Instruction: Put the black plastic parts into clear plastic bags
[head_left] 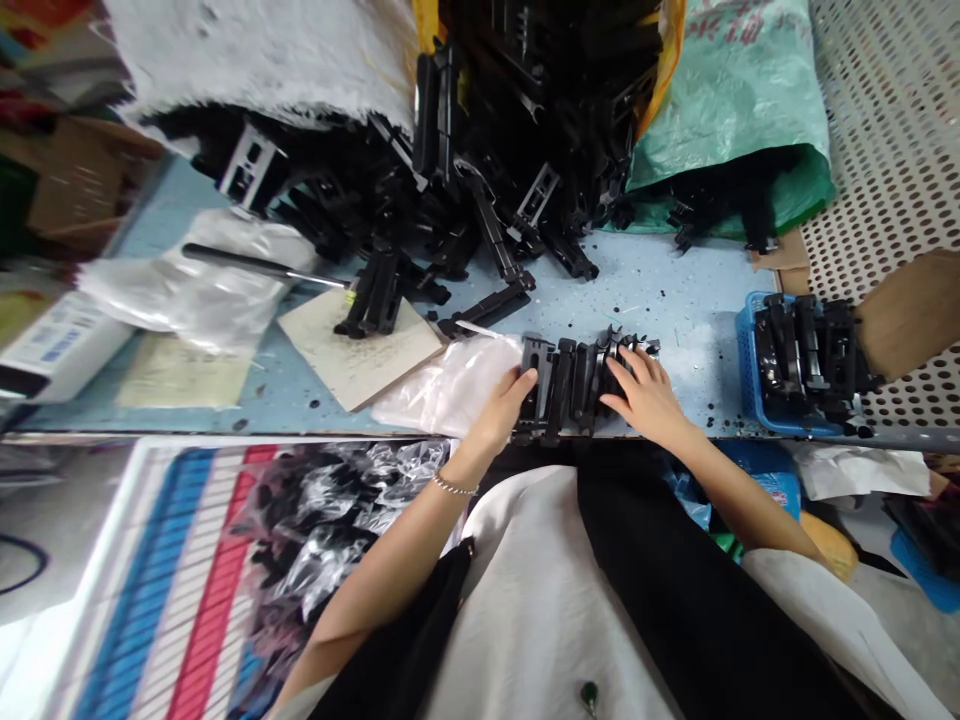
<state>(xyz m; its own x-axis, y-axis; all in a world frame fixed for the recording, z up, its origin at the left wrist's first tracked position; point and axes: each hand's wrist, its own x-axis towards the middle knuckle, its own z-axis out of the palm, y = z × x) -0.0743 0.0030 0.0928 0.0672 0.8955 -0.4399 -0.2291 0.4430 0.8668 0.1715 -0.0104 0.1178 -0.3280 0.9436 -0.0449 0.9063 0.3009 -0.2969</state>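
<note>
A row of black plastic parts (568, 385), long and narrow with clip-like ends, stands side by side near the table's front edge. At its left end my left hand (498, 408) is closed on the outermost part, thumb on top and the other fingers mostly hidden. My right hand (646, 393) lies over the right end, fingers spread and touching the parts there. A crumpled clear plastic bag (450, 385) lies just left of the row, partly beside my left hand.
Loose black parts pile up at the back, spilling from a white woven sack (262, 50) and a green sack (735, 100). A blue basket (750, 370) of parts stands right. A screwdriver (240, 262) and a pale board (330, 350) lie left.
</note>
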